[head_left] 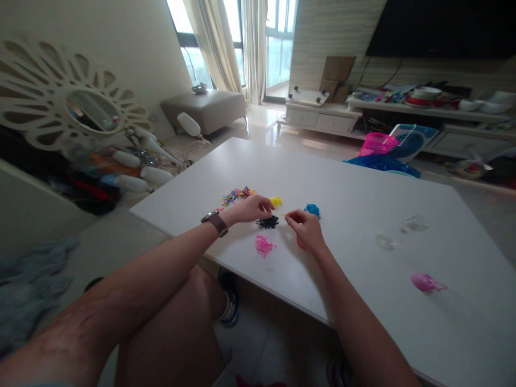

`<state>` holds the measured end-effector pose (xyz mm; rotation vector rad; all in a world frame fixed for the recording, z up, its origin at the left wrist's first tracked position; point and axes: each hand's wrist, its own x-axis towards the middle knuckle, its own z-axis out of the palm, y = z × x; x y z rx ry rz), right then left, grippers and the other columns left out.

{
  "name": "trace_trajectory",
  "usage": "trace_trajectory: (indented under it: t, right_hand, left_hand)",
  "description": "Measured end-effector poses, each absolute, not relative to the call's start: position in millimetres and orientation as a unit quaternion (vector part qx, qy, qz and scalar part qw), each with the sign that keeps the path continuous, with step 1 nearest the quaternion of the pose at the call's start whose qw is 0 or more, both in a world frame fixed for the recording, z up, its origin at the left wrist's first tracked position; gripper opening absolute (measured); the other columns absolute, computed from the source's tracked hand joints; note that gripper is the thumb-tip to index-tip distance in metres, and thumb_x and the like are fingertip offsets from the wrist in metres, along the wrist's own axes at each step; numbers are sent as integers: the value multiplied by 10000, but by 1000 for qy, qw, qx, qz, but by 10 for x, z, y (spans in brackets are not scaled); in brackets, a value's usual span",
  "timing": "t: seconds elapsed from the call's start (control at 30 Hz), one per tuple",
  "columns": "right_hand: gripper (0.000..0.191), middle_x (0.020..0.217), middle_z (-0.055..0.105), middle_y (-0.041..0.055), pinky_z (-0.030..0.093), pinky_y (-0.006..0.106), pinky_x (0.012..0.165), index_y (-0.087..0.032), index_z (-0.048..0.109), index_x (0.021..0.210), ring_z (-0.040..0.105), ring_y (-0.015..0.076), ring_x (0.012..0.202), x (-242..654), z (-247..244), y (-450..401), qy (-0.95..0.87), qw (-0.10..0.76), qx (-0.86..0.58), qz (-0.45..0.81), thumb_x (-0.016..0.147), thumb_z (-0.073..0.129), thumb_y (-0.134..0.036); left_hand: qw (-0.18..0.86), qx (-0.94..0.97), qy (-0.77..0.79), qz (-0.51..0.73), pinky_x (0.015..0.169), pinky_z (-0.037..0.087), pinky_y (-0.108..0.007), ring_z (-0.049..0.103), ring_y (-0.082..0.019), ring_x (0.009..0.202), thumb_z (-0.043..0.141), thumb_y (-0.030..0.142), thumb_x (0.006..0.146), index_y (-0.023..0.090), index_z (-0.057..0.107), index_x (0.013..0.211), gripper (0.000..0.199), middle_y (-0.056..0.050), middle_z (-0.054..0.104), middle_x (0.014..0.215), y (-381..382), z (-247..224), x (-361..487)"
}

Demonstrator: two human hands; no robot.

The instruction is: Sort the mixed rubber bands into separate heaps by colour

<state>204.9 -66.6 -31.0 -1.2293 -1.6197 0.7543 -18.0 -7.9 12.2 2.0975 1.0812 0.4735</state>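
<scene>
strand [284,215] of yellow in right hand [308,228], near black pile [269,222]

Living room, daylight from tall windows [281,54] at back, cream curtains [255,48] hanging alongside. Plain pale wall [133,43] left, horizontally textured wall [318,32] right with black TV [443,29]. Low white cabinet [302,116] below. Beige ottoman [205,105] near windows. Round mirror [92,110], petal-like frame, at left. Glossy pale floor [262,124] reflecting light. White table [242,166] in foreground.
</scene>
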Motion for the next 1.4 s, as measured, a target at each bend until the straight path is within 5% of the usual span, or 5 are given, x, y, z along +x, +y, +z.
trace_trajectory:
  t: [0.3,0.57,0.87,1.4]
  right_hand:
    - [232,780,734,46,549,363,687,-204,731,937,662,208,684,2044,-296,-671,-640,481,-512,311,811,693,-395]
    - [155,817,724,67,563,370,699,-204,710,900,663,207,700,2039,-299,-682,-669,464,-512,273,819,662,-328]
    - [83,834,701,59,548,345,689,-206,692,863,642,188,690,2037,-344,-670,-700,446,-503,241,826,626,-241]
    - [110,811,675,49,503,320,699,-188,686,832,623,172,683,2053,-347,-674,-729,422,-498,205,841,577,-197]
  left_hand:
    - [471,742,401,258,617,493,-225,636,-120,637,712,217,793,108,760,819,121,-59,732,713,-1,30,57]
    - [360,666,584,292,586,500,-216,677,-145,663,737,122,737,98,776,844,116,-89,760,763,313,-182,1]
    - [343,671,604,260,615,531,-221,725,-174,748,739,167,729,105,767,1014,293,-112,782,903,364,-126,-65]
    - [353,507,695,368,624,515,-242,621,-134,614,783,196,590,114,726,786,220,-51,674,640,301,67,-1359]
